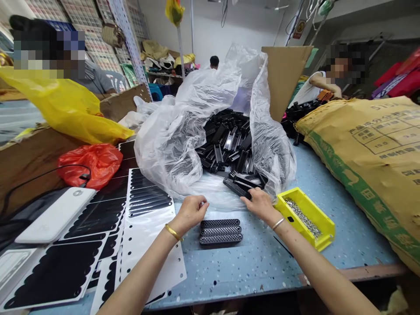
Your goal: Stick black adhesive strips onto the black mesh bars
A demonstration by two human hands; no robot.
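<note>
Along the left edge of the worktop lies a yellow bag, and below it a red bag sits on a brown board. Nearer the person, a white power bank with a black cable rests on sheets of black die-cut shapes on white backing, which spread to the near left corner. A co-worker in a grey shirt sits beyond the yellow bag.

The left hand, wearing a gold bangle, is curled loosely, with nothing visible in it, at the edge of a clear plastic bag. Just to its right, three black perforated strips lie side by side on the bare worktop, touching one another.

The bag gapes open around a heap of black parts. The right hand, wearing a thin silver bangle, lies against a black strip at the front of the heap, with its fingers at the strip's end; whether they grip it cannot be told.

Further right, a yellow tray holds a metal chain. Behind it a tan sack fills the right edge, and a second co-worker reaches down beyond a cardboard sheet.
</note>
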